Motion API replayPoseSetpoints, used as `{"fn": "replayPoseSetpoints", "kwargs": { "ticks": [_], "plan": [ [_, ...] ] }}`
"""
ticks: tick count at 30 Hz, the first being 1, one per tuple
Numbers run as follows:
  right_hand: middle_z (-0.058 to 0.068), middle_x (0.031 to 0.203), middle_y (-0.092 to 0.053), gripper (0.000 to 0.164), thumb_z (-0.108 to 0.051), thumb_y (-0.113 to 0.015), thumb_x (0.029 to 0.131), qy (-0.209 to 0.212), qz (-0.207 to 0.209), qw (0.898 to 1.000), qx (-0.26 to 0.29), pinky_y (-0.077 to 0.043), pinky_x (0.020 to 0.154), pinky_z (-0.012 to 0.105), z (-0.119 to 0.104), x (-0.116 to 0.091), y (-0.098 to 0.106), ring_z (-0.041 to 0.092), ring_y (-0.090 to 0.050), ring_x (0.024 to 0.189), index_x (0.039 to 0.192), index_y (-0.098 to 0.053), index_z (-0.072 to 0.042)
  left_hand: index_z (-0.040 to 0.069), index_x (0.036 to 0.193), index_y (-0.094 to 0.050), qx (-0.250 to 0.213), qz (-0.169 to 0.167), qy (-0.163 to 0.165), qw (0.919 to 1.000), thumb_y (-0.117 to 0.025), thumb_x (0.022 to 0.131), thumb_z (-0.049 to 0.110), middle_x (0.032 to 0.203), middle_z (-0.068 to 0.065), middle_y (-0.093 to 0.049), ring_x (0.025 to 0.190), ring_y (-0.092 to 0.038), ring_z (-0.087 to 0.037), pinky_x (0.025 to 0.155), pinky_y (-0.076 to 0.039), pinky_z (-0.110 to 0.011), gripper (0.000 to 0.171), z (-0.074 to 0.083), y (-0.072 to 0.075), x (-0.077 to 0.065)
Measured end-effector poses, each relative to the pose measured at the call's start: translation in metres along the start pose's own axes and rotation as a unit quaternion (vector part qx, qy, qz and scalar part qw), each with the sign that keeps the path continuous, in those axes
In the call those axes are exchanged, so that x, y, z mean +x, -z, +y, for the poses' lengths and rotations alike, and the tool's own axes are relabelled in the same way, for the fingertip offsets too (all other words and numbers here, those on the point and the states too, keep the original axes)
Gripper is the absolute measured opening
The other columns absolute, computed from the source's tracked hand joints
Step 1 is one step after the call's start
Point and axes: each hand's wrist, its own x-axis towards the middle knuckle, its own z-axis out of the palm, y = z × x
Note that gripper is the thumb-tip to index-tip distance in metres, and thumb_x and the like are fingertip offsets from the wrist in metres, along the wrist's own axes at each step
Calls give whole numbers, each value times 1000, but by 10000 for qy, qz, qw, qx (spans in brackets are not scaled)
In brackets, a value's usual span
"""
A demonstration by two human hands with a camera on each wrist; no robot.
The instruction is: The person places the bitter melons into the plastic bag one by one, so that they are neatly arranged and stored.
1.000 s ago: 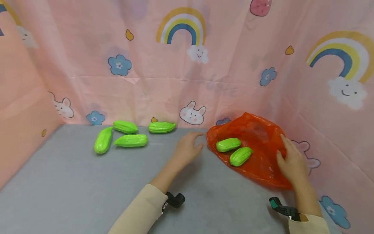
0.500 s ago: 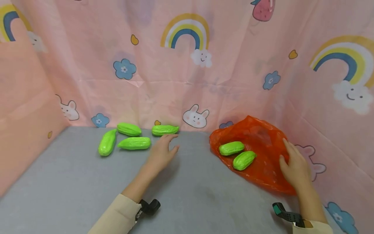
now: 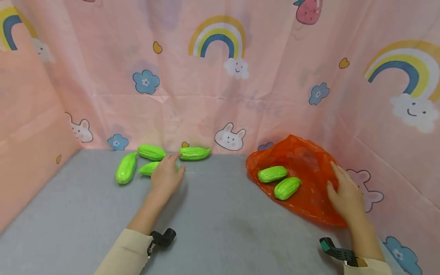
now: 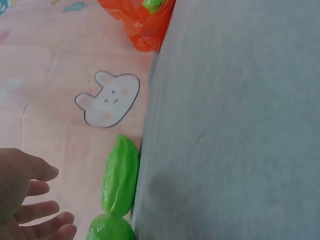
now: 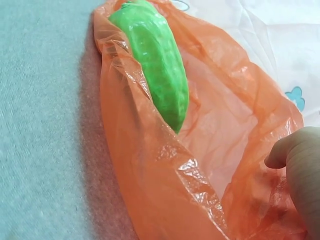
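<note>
My left hand (image 3: 166, 176), fingers loosely spread, reaches over a bright green bitter melon (image 3: 148, 169), partly hidden beneath it. Around it lie another bitter melon (image 3: 126, 168) on the left, one (image 3: 152, 152) behind and one (image 3: 194, 153) to the right. At the right stands an orange-red plastic bag (image 3: 311, 200) with its mouth spread wide. Inside that bag are a bitter melon (image 3: 272, 174) and a second one (image 3: 287, 188). My right hand (image 3: 348, 196) holds the bag's right edge. In the right wrist view its thumb (image 5: 285, 152) is inside the bag and the fingers show dimly through the plastic.
A grey cloth-covered table (image 3: 220, 229) spreads under everything. Pink printed curtain (image 3: 192, 114) hangs along the back and both sides, close behind the melons and the bag.
My left hand has moved leftward, from beside the bag to over the group of bitter melons. The right hand stays at the bag's edge. The view has shifted slightly.
</note>
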Motion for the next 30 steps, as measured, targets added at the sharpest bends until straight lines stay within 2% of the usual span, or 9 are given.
{"fn": "replayPoseSetpoints", "kwargs": {
  "ticks": [8,13,17,24,30],
  "plan": [
    [33,153,-40,66,-8,-53,98,98,52,9999,-49,-38,98,76,3,-1,-1,59,-45,126,159,-28,-7,10,138,-60,271,-34,452,9986,-62,95,26,137,-18,-61,118,-64,-42,88,-53,-59,46,-15,10,2],
    [32,152,-42,66,-8,-53,98,130,54,9999,-95,-39,96,76,1,-2,-2,58,-46,124,160,-28,-8,6,145,-52,355,-368,638,9967,-61,97,30,143,-22,-55,125,-59,-44,96,-49,-62,54,-23,11,4],
    [31,153,-40,67,-9,-52,99,96,66,9999,-55,-38,97,76,0,-3,-2,59,-45,126,160,-26,-9,5,148,-48,460,-549,700,9950,-59,99,33,145,-24,-53,128,-56,-45,98,-48,-64,58,-28,12,6],
    [32,151,-42,66,-8,-52,98,59,137,9998,-123,-39,96,76,-1,-8,-2,59,-46,124,159,-29,-6,3,140,-58,573,-574,652,9946,-59,97,31,137,-23,-56,115,-62,-46,87,-52,-61,51,-34,10,6],
    [32,151,-43,67,-8,-53,98,107,126,9998,-130,-39,98,75,-2,-5,-2,58,-46,125,160,-28,-8,2,120,-72,570,-309,474,9968,-59,96,25,120,-24,-58,98,-65,-46,78,-53,-57,36,-37,8,5]
  ]
}}
